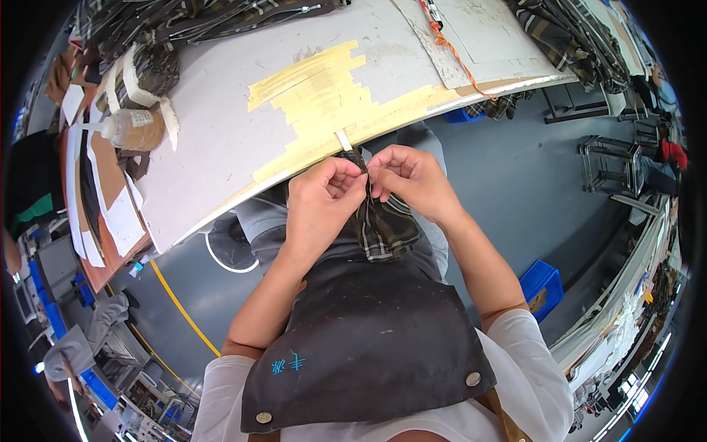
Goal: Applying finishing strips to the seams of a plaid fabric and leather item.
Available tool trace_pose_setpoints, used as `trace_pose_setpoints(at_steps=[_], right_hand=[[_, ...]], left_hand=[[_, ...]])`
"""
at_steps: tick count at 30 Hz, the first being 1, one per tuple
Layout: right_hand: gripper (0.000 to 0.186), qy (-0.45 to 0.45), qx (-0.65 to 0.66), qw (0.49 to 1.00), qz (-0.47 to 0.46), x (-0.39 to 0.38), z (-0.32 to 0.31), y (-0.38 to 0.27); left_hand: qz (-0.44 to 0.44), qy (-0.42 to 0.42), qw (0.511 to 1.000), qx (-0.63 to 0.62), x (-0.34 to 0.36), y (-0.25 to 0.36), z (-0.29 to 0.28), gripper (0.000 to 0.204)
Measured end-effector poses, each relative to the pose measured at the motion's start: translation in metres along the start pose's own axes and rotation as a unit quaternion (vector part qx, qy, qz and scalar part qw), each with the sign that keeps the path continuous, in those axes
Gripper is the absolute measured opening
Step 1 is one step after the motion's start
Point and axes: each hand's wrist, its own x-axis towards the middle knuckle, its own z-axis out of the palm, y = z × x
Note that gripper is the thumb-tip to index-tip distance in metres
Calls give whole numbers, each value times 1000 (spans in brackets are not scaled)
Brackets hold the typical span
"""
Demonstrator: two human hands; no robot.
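A dark plaid fabric piece (383,230) with pale lines hangs over my lap, just off the near edge of the table. My left hand (322,197) pinches its narrow upper part between thumb and fingertips. From the other side, my right hand (414,183) pinches the same part, with the fingertips of both hands almost touching. Just beyond them, a short whitish strip (342,140) lies across the table edge by the top of the fabric. What lies right between the fingertips is too small to make out.
Yellow tape patches cover part of the pale tabletop (210,147). To the left stand a glue bottle (136,130) and a wrapped roll (151,70). Plaid garments with zippers (243,22) lie at the back. An orange cord (458,55) crosses the right side. On the floor sits a blue bin (541,289).
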Motion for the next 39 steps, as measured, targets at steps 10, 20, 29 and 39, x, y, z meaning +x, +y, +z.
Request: trace_pose_setpoints(at_steps=[10,20,29,39], right_hand=[[8,-20,-40,999,6,3,0,-5],[6,-8,-39,999,-7,3,0,-1],[4,-22,-70,997,12,4,1,-8],[5,-24,-72,997,-9,5,0,-8]], left_hand=[[55,28,993,99,4,4,4,6],[16,47,997,53,4,4,7,5],[-31,52,998,-31,5,0,0,5],[-4,33,999,28,5,-1,2,5]])
